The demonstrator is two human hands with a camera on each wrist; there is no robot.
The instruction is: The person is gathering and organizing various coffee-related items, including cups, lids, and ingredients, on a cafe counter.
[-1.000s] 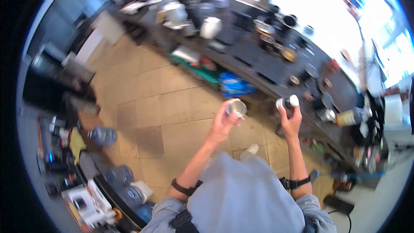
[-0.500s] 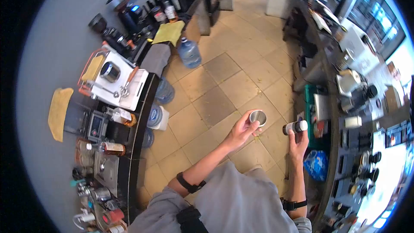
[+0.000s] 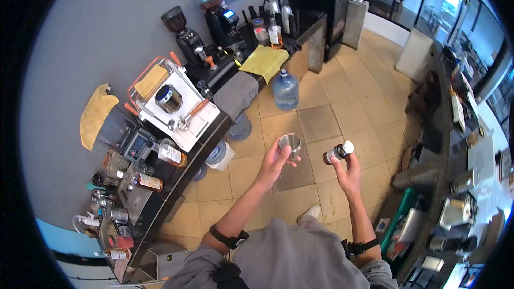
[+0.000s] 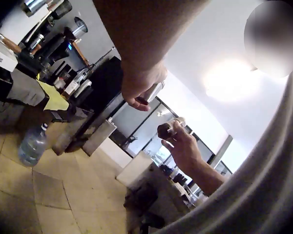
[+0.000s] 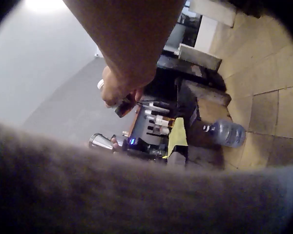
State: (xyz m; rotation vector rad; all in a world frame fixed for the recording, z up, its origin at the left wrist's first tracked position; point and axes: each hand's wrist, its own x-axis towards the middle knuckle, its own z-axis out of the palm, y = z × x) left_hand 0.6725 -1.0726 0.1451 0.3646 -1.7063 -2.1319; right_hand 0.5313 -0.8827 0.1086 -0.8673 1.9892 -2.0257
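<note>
In the head view my left hand (image 3: 274, 164) grips a small metal cup (image 3: 289, 146), its mouth turned up toward the head camera. My right hand (image 3: 349, 175) holds a small dark bottle (image 3: 335, 154) with a white cap and a pale label, tilted, a short way right of the cup. Cup and bottle are apart, both held above the floor. The left wrist view shows the right hand (image 4: 185, 151) round the bottle, and the cup (image 4: 153, 92) partly hidden by the left hand (image 4: 141, 80). In the right wrist view the cup (image 5: 101, 142) appears beyond the sleeve.
A counter at the left bears a white espresso machine (image 3: 182, 123), coffee grinders (image 3: 184, 37), a yellow cloth (image 3: 264, 63) and several bottles. A large blue water bottle (image 3: 285, 91) stands on the tiled floor ahead. Along the right runs another counter, with a green crate (image 3: 402, 208) low beside it.
The head view has swung round toward the left counter and grinders, which now lie nearer the middle. Both hands keep hold of the cup and the bottle.
</note>
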